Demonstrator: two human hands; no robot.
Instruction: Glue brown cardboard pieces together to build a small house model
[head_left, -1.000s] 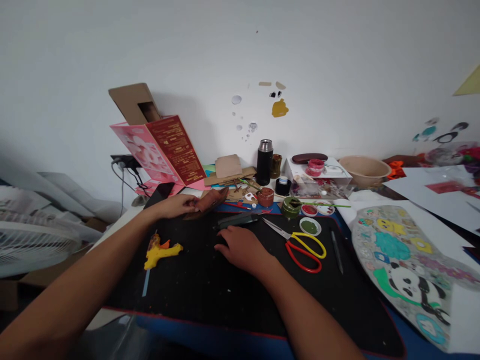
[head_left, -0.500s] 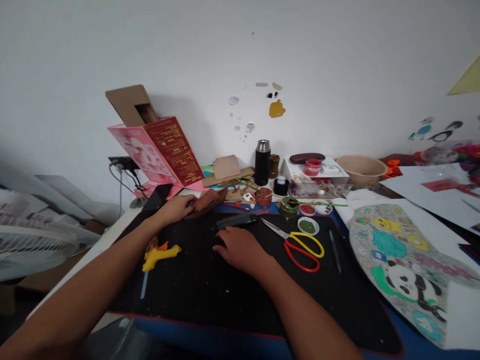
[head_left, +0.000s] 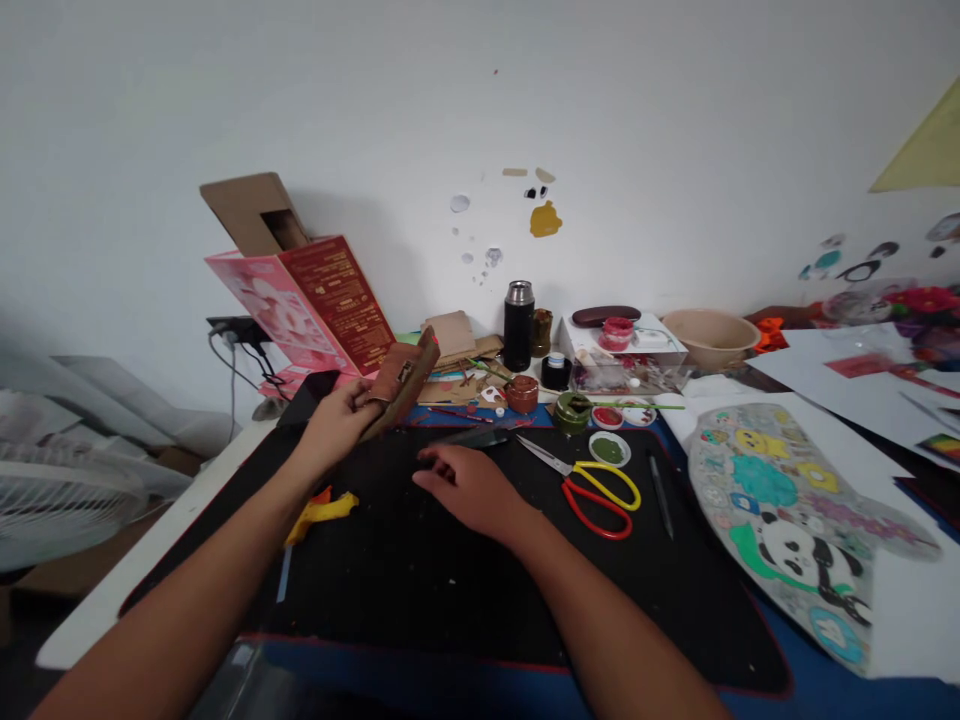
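Observation:
My left hand (head_left: pixel 341 422) is closed on a brown-painted cardboard piece (head_left: pixel 399 380), held tilted above the far left part of the black mat (head_left: pixel 420 600). Just over the mat's middle is my right hand (head_left: pixel 476 488), thumb and fingers apart, with nothing seen in it. Right behind its fingers lies a dark, long tool (head_left: pixel 480 437) whose kind I cannot make out. Scissors (head_left: pixel 600 488) with one red and one yellow handle rest to the right of that hand. A yellow piece with an orange bit (head_left: pixel 330 508) lies beside my left forearm, which partly covers it.
Paint jars, a green one (head_left: pixel 572 410) and a brown one (head_left: pixel 523 394), line the mat's far edge. Behind them stands a black flask (head_left: pixel 518 330). A pink and red card (head_left: pixel 337 300) leans at left; a dark pen (head_left: pixel 661 492) and painted board (head_left: pixel 795 500) are at right.
My left hand has lifted the brown cardboard piece off the mat and tilted it up. My right hand has shifted slightly, its fingers moving off the dark tool. The view has turned slightly right.

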